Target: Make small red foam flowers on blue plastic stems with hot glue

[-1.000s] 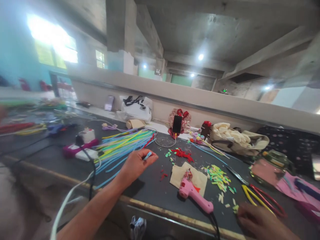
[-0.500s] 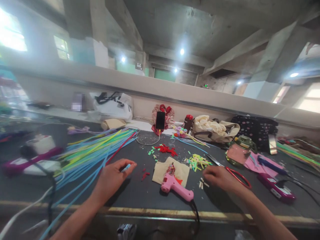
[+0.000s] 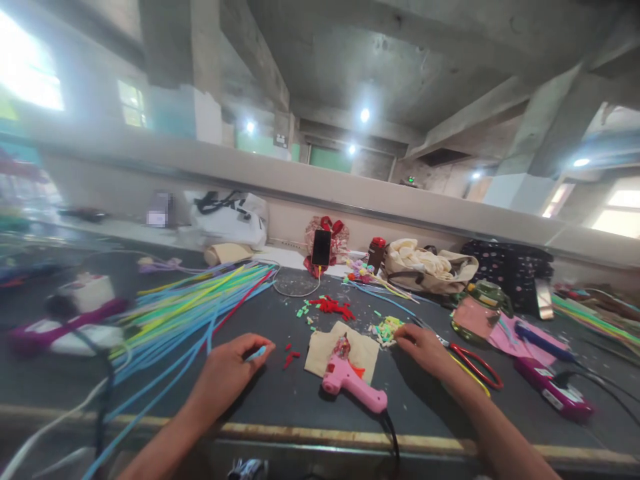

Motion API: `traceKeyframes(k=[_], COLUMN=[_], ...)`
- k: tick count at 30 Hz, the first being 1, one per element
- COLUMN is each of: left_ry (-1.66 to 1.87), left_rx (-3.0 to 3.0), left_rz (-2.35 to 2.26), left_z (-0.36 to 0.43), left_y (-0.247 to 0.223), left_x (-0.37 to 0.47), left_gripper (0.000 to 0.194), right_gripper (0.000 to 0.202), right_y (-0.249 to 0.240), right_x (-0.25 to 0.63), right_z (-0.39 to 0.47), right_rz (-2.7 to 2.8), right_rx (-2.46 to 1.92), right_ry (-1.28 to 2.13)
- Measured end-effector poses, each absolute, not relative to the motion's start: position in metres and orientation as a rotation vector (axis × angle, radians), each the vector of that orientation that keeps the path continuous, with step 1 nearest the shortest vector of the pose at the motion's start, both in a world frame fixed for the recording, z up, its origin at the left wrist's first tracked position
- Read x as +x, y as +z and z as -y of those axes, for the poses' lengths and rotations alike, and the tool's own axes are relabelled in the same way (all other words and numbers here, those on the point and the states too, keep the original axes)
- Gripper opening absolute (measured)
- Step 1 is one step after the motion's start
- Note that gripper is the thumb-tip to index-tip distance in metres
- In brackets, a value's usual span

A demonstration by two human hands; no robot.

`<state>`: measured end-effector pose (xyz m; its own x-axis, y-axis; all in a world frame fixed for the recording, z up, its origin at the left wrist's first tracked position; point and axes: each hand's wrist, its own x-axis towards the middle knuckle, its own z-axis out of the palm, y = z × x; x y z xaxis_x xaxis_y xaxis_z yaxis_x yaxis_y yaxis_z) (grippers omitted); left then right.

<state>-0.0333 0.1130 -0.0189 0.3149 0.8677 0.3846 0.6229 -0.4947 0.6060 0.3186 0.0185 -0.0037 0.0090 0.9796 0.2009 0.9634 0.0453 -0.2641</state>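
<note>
My left hand (image 3: 237,367) hovers at the left, thumb and fingers pinched on a small light-blue piece (image 3: 257,353). My right hand (image 3: 423,347) is at the pile of yellow and green cut pieces (image 3: 385,330), its fingers drawn together and touching the pile's right side. What those fingers hold, if anything, is hidden. Between my hands a pink glue gun (image 3: 353,383) lies on a beige cloth (image 3: 315,350), nozzle pointing away. A few red bits (image 3: 291,359) are near my left fingertips. Red-handled scissors (image 3: 477,367) and a yellow strip (image 3: 473,377) lie beside my right wrist.
Long blue, green and yellow stems (image 3: 195,313) spread over the left side. A red pile (image 3: 333,307) lies behind the cloth. A phone (image 3: 321,248) stands at the back. To the right are a green jar (image 3: 480,310), a purple power strip (image 3: 555,390) and a cloth bag (image 3: 430,267).
My right hand has moved left and away from me onto the yellow and green pile. Pale bits beside it no longer show; the yellow strip now does. My left hand keeps its pinch.
</note>
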Motion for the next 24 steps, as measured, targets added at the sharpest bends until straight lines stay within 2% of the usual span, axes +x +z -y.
traceKeyframes(k=[5,9,13,20,24], left_ry=[0.995,1.003,1.017,1.042,1.093], left_rx=[2.222,2.229,2.205,2.188,2.169], left_rz=[-1.341,-1.322,-1.326,-1.306,-1.327], left_z=[-0.112,-0.112,-0.112,-0.111,-0.112], left_y=[-0.016,-0.016,-0.017,-0.017,-0.006], left_x=[-0.031,-0.032,-0.033,-0.031,-0.028], left_gripper=[0.023,0.022,0.022,0.022,0.023], right_gripper=[0.016,0.014,0.02,0.019,0.018], right_y=[-0.009,-0.008,0.003,0.004,-0.002], right_x=[0.315,0.313,0.323,0.362,0.367], right_z=[-0.012,-0.051,-0.078,-0.016,-0.013], right_rz=[2.103,2.133,2.105,1.951,1.921], right_rx=[-1.982,-2.019,-2.089,-2.311,-2.305], right_ry=[0.126,0.12,0.08,-0.054,-0.061])
